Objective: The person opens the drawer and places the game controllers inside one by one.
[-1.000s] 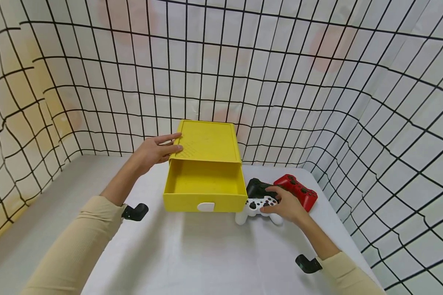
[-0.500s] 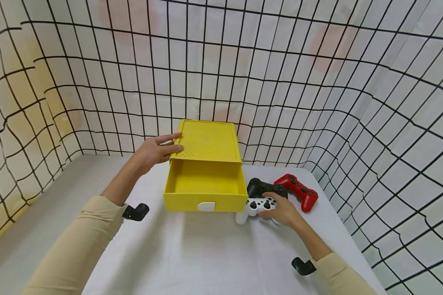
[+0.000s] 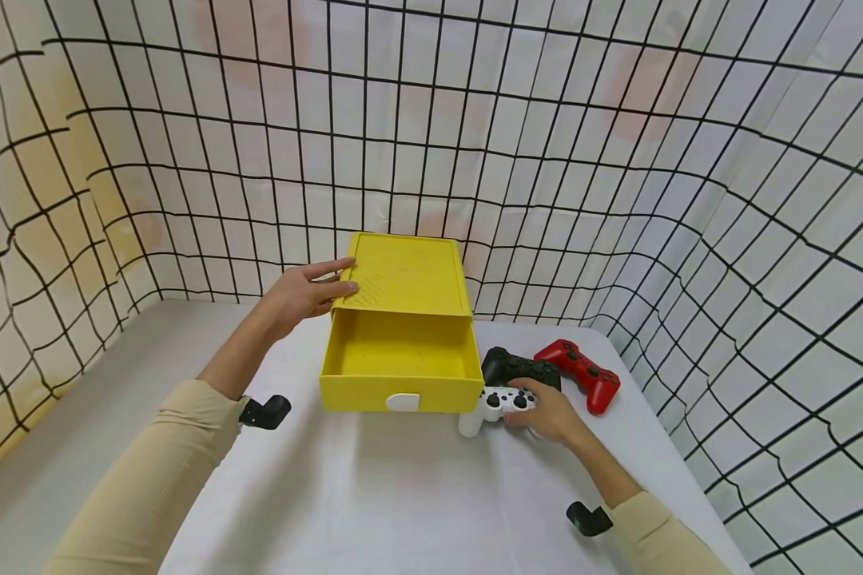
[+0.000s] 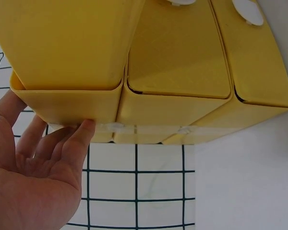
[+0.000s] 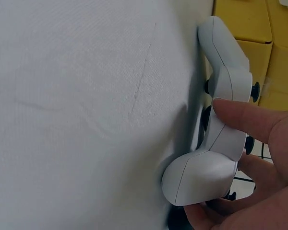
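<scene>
A yellow drawer unit [image 3: 406, 271] stands at the middle back, its top drawer [image 3: 359, 393] pulled out with a bare floor and a white tab in front. My left hand [image 3: 291, 299] rests on the unit's upper left edge, fingers mostly straight; the left wrist view shows fingertips touching the top casing [image 4: 67, 105]. To the right of the drawer, my right hand [image 3: 552, 411] grips the right part of a white game controller [image 3: 491, 406]. In the right wrist view the thumb [image 5: 245, 117] presses the controller's side, while other fingers curl beyond it, partly hidden.
A black game controller [image 3: 505, 366] lies just behind the white one, beside the drawer unit. Farther right is a red game controller [image 3: 582, 374]. Black wire grid [image 3: 395, 148] encloses the white table [image 3: 403, 495] at the back and sides. Two lower drawers [image 4: 177, 52] are closed.
My right hand has moved slightly down and left, closing from above the controllers onto the white one's right side. My left hand and the open drawer have stayed put.
</scene>
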The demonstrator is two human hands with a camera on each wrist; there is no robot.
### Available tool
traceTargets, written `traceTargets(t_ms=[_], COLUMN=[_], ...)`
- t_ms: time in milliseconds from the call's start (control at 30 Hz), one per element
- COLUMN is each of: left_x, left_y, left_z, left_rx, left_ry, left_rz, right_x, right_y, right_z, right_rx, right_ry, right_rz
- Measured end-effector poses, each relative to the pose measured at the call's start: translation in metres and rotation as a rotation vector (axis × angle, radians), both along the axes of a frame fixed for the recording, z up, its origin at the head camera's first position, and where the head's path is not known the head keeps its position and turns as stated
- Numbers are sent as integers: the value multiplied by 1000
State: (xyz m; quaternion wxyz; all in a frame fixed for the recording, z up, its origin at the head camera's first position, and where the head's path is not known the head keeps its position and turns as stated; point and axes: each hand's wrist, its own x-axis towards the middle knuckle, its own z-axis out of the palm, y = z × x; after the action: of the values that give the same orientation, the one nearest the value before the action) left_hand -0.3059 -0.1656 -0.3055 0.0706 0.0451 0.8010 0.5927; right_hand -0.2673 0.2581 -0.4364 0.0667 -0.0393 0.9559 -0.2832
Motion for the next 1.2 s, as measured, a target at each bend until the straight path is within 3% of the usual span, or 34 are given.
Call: traceTargets(t_ms=[400, 533, 967, 1200], left_x=[-1, -1, 1, 1], left_y=[0, 2, 0, 1], left_z=[0, 1, 0, 1], left_rx=[10, 11, 6, 8], left_ry=[-4, -9, -9, -9], left_rz=[7, 14, 4, 3], right_x=[2, 3, 5, 10], right_y=[-2, -1, 11, 12], right_z=[3, 11, 67, 102], right_rx=[38, 49, 97, 100], right_ry=[15, 47, 151, 137], right_rz=[-42, -45, -48, -71])
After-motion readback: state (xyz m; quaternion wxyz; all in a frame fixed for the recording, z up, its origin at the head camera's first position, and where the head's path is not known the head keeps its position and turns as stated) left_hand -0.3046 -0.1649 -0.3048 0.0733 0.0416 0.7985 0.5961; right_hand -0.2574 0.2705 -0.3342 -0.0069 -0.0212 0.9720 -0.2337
